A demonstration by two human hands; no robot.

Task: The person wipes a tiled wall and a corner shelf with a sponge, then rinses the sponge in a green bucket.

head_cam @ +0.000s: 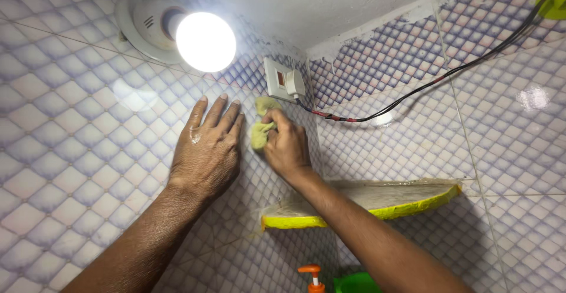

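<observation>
yellow-green cloth [261, 129] is gripped in closed right hand [287, 145] fingers, pressed on tiled wall [88, 151] mid-frame below switch [282, 81]; left hand [207, 151] lies flat, open, empty; wiping judged midway.

This is a home bathroom corner. Small-patterned wall tiles [82, 169] cover both walls up to the white ceiling [330, 4]. Left of the switch [282, 81] a bare bulb [205, 41] shines; below the switch is a yellow-edged corner shelf [377, 201], and under the shelf an orange pump bottle [312, 276].
</observation>
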